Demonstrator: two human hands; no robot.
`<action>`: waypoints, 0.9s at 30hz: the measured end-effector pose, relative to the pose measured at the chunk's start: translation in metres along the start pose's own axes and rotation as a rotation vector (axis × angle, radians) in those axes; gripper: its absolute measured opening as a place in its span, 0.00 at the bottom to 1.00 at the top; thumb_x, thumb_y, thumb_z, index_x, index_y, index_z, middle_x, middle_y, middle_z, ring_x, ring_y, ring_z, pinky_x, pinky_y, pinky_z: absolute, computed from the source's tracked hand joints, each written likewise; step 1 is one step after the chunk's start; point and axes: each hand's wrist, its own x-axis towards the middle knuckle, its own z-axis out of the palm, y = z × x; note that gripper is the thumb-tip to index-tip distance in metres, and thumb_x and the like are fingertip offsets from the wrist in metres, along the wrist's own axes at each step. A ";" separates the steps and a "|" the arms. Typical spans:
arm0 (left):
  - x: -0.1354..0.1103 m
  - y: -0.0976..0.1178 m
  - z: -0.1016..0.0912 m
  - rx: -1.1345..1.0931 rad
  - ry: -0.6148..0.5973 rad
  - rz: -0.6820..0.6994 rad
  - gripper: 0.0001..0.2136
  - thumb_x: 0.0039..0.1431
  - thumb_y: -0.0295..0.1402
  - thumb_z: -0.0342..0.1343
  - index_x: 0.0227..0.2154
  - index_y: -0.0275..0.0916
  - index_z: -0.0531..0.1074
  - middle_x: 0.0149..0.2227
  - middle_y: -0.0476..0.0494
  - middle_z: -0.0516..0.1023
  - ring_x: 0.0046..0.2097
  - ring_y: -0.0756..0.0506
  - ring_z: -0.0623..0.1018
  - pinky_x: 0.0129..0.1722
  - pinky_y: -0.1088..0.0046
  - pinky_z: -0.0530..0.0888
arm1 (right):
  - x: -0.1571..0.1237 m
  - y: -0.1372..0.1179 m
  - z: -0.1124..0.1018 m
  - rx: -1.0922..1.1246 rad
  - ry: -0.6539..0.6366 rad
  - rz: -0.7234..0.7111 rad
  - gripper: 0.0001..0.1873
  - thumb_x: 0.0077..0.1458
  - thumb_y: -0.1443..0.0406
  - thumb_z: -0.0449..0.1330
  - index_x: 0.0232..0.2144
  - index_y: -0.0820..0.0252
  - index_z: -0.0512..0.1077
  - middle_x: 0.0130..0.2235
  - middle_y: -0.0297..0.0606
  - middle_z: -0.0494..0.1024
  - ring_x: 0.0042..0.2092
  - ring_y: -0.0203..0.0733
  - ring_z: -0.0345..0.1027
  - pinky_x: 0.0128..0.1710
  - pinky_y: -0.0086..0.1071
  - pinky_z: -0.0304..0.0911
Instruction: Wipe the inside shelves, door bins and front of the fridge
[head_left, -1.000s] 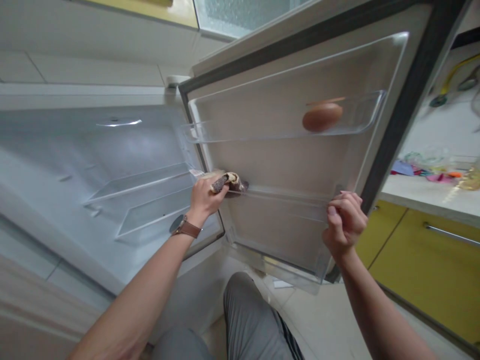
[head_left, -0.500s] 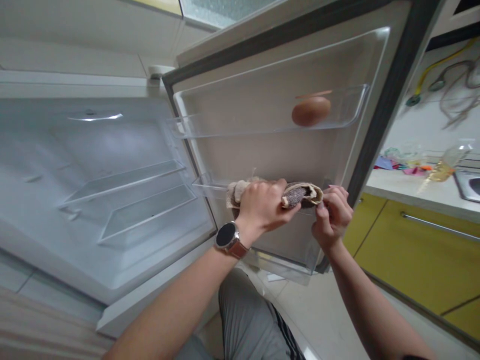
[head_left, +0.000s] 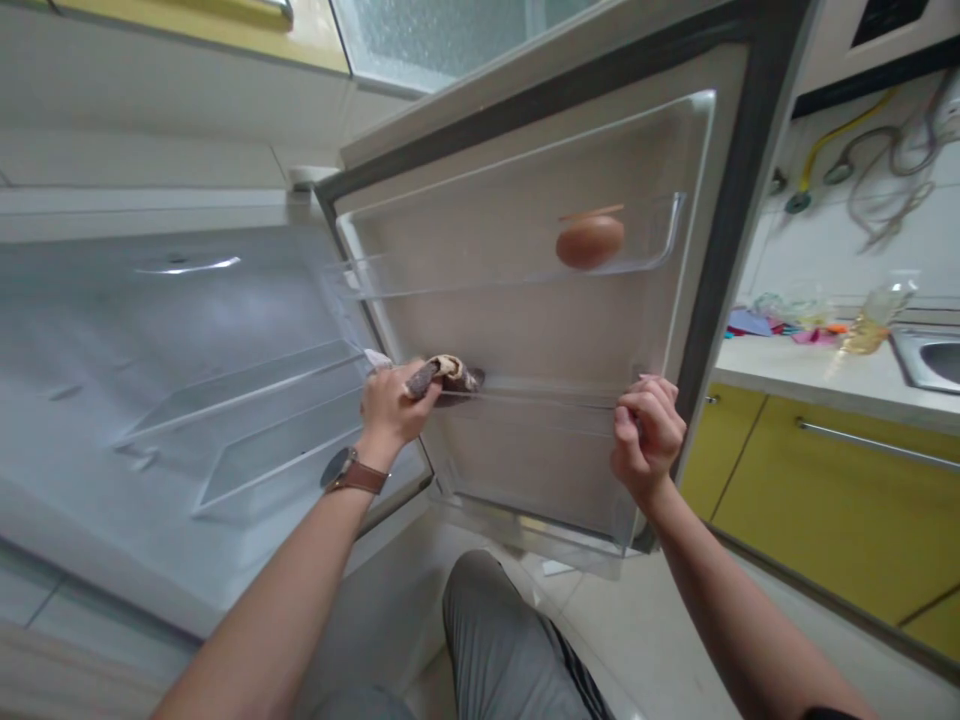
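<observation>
My left hand [head_left: 393, 408] is closed round a bunched brown and beige cloth [head_left: 454, 370]. It presses the cloth at the left end of the clear middle door shelf [head_left: 551, 402], near the hinge side of the open fridge door [head_left: 517, 330]. Part of the cloth is hidden behind my fingers. At the shelf's opposite end my right hand [head_left: 649, 430] is closed, its fingers curled over the shelf's corner by the door's edge. On the clear upper door shelf [head_left: 450, 278] sits a round reddish-brown object [head_left: 590, 240], perhaps an egg or a small pot.
The fridge interior [head_left: 247, 530] on the left has glass shelves [head_left: 277, 455]. A clear lower door bin [head_left: 555, 540] is above the floor, near my knee [head_left: 484, 600]. Beyond the door, a counter [head_left: 795, 372] carries a bottle of yellow liquid [head_left: 874, 325] beside a sink [head_left: 937, 358].
My left hand has slid the cloth leftward along the middle shelf, away from my right hand. My right hand no longer touches the cloth and stays at the shelf's right end.
</observation>
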 end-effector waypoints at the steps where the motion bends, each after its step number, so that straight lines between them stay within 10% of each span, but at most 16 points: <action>1: -0.001 0.000 0.002 -0.001 0.020 0.005 0.17 0.66 0.43 0.49 0.41 0.40 0.79 0.37 0.39 0.83 0.42 0.38 0.81 0.40 0.67 0.67 | 0.000 0.000 0.000 -0.002 0.006 -0.001 0.08 0.62 0.66 0.55 0.29 0.56 0.65 0.26 0.30 0.61 0.31 0.38 0.58 0.47 0.42 0.58; 27: -0.003 0.002 0.019 0.015 0.169 0.004 0.13 0.63 0.44 0.50 0.35 0.42 0.75 0.33 0.39 0.79 0.39 0.34 0.79 0.39 0.62 0.67 | -0.004 0.006 -0.003 -0.034 -0.037 0.024 0.06 0.62 0.65 0.54 0.31 0.55 0.66 0.29 0.32 0.64 0.35 0.41 0.61 0.50 0.45 0.61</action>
